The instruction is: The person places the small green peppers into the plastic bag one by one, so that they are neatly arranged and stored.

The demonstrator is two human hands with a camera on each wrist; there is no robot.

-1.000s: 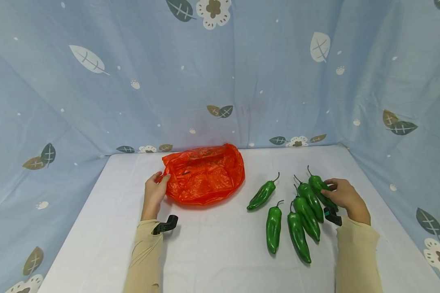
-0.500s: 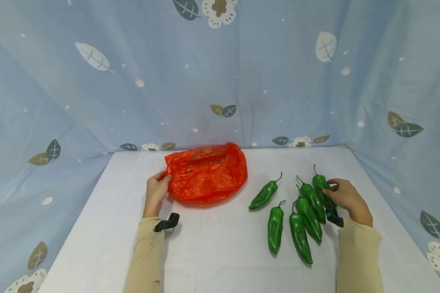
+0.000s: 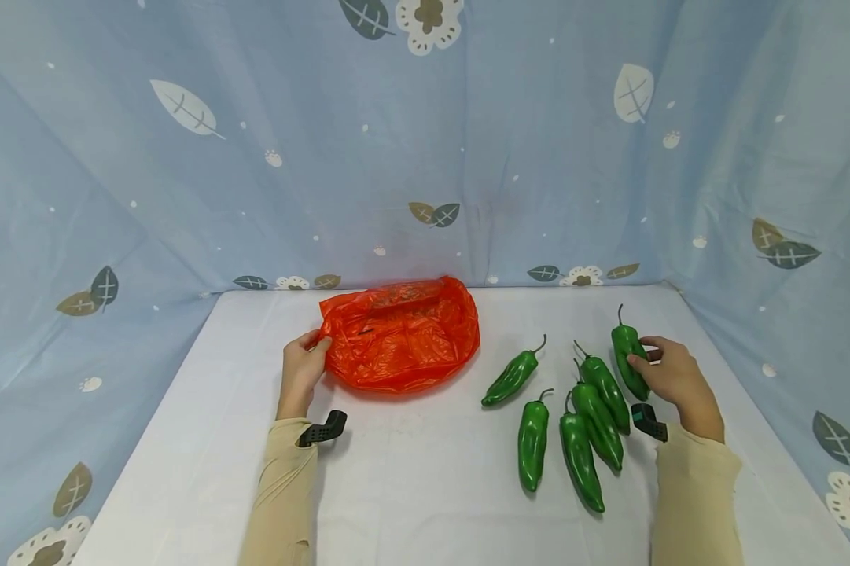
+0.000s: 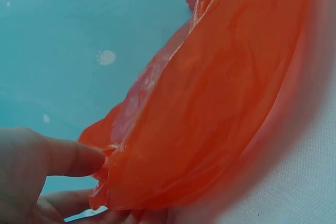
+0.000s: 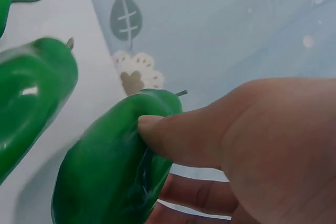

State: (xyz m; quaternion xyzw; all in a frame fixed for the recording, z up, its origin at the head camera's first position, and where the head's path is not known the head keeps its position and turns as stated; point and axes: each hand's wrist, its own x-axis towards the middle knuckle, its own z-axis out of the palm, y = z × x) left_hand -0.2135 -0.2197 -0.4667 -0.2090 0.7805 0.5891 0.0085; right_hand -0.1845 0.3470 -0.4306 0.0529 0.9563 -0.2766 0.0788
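holding one green pepper (image 3: 626,346) toward 2 o'clock on the white table (image 3: 410,487), the right hand (image 3: 675,381) comes at it from the pepper's 3 o'clock side, its thumb laid along the glossy skin and its fingers curled behind. the stem of that pepper points to 12 o'clock; whether its lower tip touches the cloth cannot be told. the left hand (image 3: 304,369) pinches the 9 o'clock edge of a red plastic bag (image 3: 399,346), with thumb above and fingers below in the left wrist view. the bag, thin and crinkled, sits toward 11 o'clock on the table, near the foot of the blue curtain (image 3: 524,118), which is printed with leaves, flowers and paw marks. between bag and held pepper, at the bag's 4 o'clock, a slanting pepper (image 3: 511,379) lies with its stem toward 1 o'clock. at that one's 5 o'clock lies an upright-pointing pepper (image 3: 533,446), its tip toward 6 o'clock. a trio of peppers (image 3: 596,424) lies close together at the held one's 7 o'clock, their stems toward 11 o'clock, and the nearest of them is just beside it with a narrow gap. both forearms enter from 6 o'clock in beige sleeves (image 3: 697,495), with a black wrist camera (image 3: 323,430) on the left one and another on the right.
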